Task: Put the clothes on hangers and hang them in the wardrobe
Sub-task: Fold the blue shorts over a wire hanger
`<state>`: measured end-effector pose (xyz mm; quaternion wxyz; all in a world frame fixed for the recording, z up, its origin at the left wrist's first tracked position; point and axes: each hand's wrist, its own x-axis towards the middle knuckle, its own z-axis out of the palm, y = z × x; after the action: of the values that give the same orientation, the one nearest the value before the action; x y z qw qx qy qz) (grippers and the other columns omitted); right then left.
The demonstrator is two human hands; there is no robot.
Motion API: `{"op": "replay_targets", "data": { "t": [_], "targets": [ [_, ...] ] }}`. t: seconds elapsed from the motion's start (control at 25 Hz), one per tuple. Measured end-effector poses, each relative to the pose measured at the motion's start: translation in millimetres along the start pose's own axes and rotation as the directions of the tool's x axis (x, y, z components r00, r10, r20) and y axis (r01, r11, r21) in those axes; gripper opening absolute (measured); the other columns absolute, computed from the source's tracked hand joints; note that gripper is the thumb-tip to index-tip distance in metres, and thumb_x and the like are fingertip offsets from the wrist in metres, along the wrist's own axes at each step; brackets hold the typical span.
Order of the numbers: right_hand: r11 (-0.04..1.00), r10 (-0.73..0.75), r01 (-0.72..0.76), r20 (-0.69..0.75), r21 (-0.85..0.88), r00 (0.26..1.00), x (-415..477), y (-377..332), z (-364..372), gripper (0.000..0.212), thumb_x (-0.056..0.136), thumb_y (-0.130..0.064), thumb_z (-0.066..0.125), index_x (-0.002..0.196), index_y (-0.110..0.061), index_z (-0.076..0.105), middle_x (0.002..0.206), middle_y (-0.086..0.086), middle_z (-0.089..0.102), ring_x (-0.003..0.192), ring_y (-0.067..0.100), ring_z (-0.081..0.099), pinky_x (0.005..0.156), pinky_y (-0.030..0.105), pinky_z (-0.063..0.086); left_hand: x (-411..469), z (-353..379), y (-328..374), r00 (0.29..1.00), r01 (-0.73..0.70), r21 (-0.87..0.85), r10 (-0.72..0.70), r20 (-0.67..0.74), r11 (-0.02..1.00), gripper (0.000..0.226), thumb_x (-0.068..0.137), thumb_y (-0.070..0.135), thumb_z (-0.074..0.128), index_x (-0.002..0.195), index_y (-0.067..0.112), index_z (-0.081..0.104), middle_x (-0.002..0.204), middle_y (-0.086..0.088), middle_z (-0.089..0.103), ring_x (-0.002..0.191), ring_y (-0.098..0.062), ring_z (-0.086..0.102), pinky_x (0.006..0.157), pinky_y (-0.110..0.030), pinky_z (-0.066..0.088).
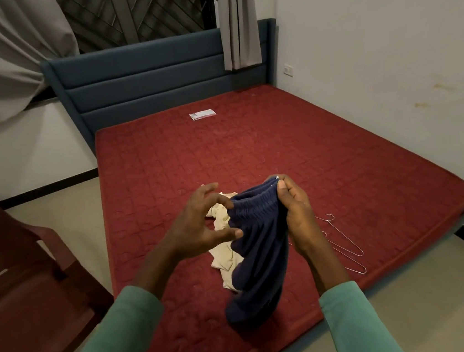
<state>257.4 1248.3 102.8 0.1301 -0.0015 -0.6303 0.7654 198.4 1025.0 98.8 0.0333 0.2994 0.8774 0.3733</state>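
Note:
A dark navy garment with an elastic waistband (258, 248) hangs above the red mattress (323, 151). My right hand (295, 212) pinches the waistband's right end between thumb and fingers. My left hand (204, 222) is at the waistband's left end with its fingers spread and curved; fingertips touch the fabric. A crumpled cream garment (224, 259) lies on the mattress under and behind the navy one. Wire hangers (345, 245) lie on the mattress just right of my right hand. No wardrobe is in view.
A dark red plastic chair (19, 275) stands on the floor at the left of the bed. A small white packet (202, 114) lies near the blue headboard (156, 80). A wall runs along the bed's right side, with grey curtains at the window behind.

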Motion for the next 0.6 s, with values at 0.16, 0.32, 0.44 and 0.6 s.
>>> {"op": "replay_targets", "data": {
  "t": [0.16,0.32,0.44,0.6],
  "targets": [
    [0.997,-0.022,0.018,0.044,0.074,0.999,-2,-16,-10,0.029,0.111,-0.024,0.039,0.101,-0.005,0.059,0.081,0.001,0.06,0.074,0.012,0.057,0.067,0.025,0.048,11,3,14,0.994,-0.053,-0.08,0.06,0.088,0.995,0.091,0.065,0.053,0.094,0.139,0.038,0.042,0.15,0.014,0.045,0.138,-0.006,0.047,0.109,-0.036,0.049],
    [0.999,-0.046,0.046,-0.008,-0.012,0.999,-1,-16,-28,0.033,0.107,-0.035,0.042,0.101,-0.009,0.062,0.085,0.005,0.055,0.078,0.019,0.051,0.071,0.032,0.046,18,14,34,0.969,-0.074,-0.022,0.077,0.235,0.997,0.049,0.079,0.038,0.088,0.122,0.028,0.066,0.097,0.012,0.069,0.086,-0.008,0.067,0.071,-0.03,0.055],
    [0.973,-0.085,0.038,-0.199,-0.226,0.976,4,-10,-52,0.037,0.111,-0.038,0.037,0.088,-0.018,0.058,0.08,-0.005,0.05,0.075,0.01,0.047,0.074,0.036,0.041,16,11,46,0.991,-0.093,-0.086,0.1,0.092,0.992,0.013,0.086,0.028,0.083,0.081,0.026,0.07,0.073,0.006,0.066,0.062,-0.015,0.062,0.055,-0.035,0.049],
    [0.82,-0.211,-0.081,-0.431,-0.567,0.877,-5,-18,-59,0.014,0.104,-0.028,0.046,0.107,-0.025,0.06,0.108,-0.008,0.06,0.096,0.007,0.057,0.093,0.039,0.046,17,18,74,0.973,-0.12,-0.174,0.081,-0.216,0.977,0.011,0.079,0.019,0.084,0.083,0.019,0.074,0.074,0.0,0.071,0.063,-0.01,0.062,0.056,-0.03,0.049]
  ]
}}
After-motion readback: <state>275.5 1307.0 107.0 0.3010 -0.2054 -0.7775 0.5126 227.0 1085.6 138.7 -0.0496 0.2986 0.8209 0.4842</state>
